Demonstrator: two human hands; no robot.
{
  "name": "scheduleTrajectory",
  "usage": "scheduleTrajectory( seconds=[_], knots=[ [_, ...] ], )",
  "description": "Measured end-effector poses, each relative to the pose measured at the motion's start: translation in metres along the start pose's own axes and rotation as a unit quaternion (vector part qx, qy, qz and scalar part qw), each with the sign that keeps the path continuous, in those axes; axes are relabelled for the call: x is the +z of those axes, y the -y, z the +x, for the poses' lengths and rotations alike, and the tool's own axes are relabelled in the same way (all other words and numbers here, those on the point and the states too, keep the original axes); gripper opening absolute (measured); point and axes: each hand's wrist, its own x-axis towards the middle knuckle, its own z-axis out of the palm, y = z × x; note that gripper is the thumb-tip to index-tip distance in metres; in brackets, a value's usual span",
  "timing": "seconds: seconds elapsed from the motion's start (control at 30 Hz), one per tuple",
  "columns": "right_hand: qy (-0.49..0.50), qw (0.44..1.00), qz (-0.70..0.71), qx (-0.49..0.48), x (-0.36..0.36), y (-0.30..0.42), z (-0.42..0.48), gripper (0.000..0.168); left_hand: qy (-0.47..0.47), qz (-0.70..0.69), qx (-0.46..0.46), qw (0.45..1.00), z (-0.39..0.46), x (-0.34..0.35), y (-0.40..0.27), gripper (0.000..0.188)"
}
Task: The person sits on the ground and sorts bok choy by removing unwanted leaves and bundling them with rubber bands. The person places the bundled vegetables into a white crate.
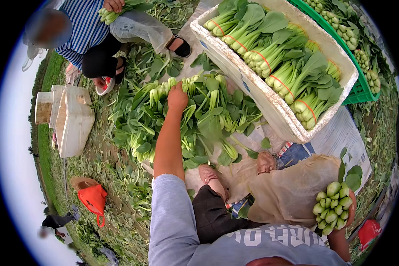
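At the right, my right hand [351, 207] is wrapped around a bunch of bok choy [332, 207], its pale stalk ends turned towards me above my covered knee. My left arm reaches forward to a heap of loose bok choy [212, 96] on the ground sheet. There, my left hand [178, 98] touches the pale stalks along the far side of the heap. Its back faces me and its fingertips are partly hidden, so whether it grips a stalk is unclear. Ahead to the right, a white foam box [239, 78] holds several bunches of bok choy [279, 86] tied with orange bands.
A green plastic crate [360, 93] with more bok choy stands behind the foam box. Across the heap, a co-worker [86, 33] crouches, holding bok choy [119, 11] beside a white bowl [108, 87]. Foam boxes [76, 121] and a red bag [93, 199] sit at left.
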Motion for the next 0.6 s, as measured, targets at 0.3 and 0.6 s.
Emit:
scheduleTrajectory(
  seconds=[0.3,0.6],
  knots=[
    [-0.054,0.998,0.013,-0.012,-0.015,-0.010,0.002,0.064,0.085,-0.190,-0.072,0.975,0.041,0.035,0.034,0.062],
    [0.000,0.998,0.059,0.009,-0.006,-0.002,0.004,0.064,0.083,-0.343,-0.155,0.923,0.039,0.018,0.009,0.034]
  ],
)
